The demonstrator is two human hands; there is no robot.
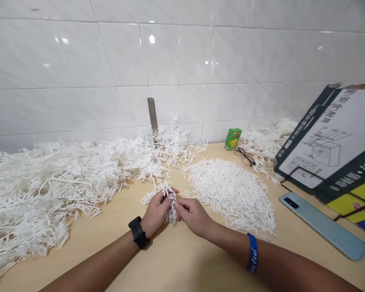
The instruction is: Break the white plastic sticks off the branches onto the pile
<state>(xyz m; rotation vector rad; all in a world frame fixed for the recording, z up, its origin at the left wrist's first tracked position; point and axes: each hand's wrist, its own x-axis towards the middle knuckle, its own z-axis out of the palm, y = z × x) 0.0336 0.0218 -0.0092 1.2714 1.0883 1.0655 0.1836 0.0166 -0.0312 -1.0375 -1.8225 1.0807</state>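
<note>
My left hand (157, 211) is closed around a small bunch of white branching plastic pieces (171, 214). Beside it, my right hand (192, 215) pinches at the same bunch with thumb and forefinger; exactly what sits between those fingertips is too small to make out. More branched white strands (149, 197) lie on the table just behind my left hand. A flat pile of short, loose white pieces (231, 190) spreads to the right of my hands. Along the left and back lies a big tangled heap of white branching strands (63, 174).
A metal strip (152, 117) stands upright from the heap against the tiled wall (188, 56). At back right are a green box (232, 138), eyeglasses (245, 156) and another white heap (267, 136). A phone (325, 227) lies by a printed carton (331, 142) on the right.
</note>
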